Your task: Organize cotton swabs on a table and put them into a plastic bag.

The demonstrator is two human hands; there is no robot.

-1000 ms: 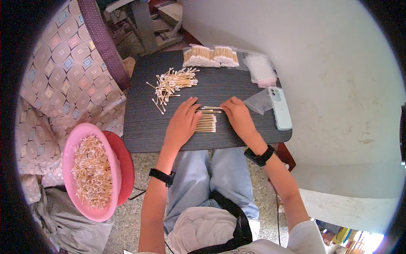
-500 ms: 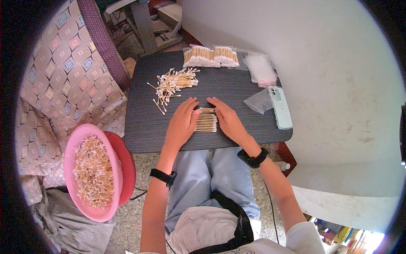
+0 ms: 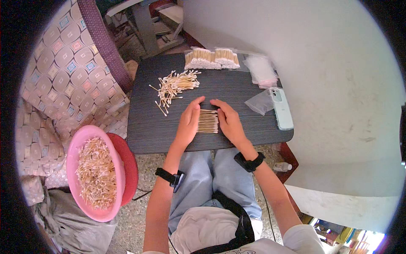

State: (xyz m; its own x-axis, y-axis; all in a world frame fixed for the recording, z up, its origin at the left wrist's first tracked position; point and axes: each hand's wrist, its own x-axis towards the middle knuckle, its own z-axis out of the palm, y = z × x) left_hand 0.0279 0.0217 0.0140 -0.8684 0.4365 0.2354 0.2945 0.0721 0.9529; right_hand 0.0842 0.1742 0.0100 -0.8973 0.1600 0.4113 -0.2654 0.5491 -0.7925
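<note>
- Cotton-tipped swab row [image 3: 208,122], flat on dark table [image 3: 150,131], sticks side by side between both hands; landmark for everything below.
- Left hand [image 3: 187,123]: fingers extended, held together, unclenched, thumb side at row's left ends; nothing gripped.
- Right hand [image 3: 230,123]: fingers loosely bent, at row's right ends; no clench, no pinch visible. Cannot tell how firm any contact.
- Handling, judged: very light; shafts stiff but probably snappable; tips soft, easily fluffed; smooth round sticks likely to roll and fan out.
- Where to hold, judged: both tip ends together, gentle flat inward pressure spread along row, or lightly across shaft middles. Hard squeezing likely to buckle row upward.
- Loose swab pile [image 3: 179,84]: beyond row, leftward, jumbled.
- Bundled swabs [image 3: 211,58]: straight beyond row.
- Stacked clear bags [image 3: 260,70]: beyond row, rightward.
- Single clear bag [image 3: 259,102], pale phone [image 3: 283,112]: right of row.
- Pink basin [image 3: 120,173], swab-filled: left of row, nearer body, off table.
</note>
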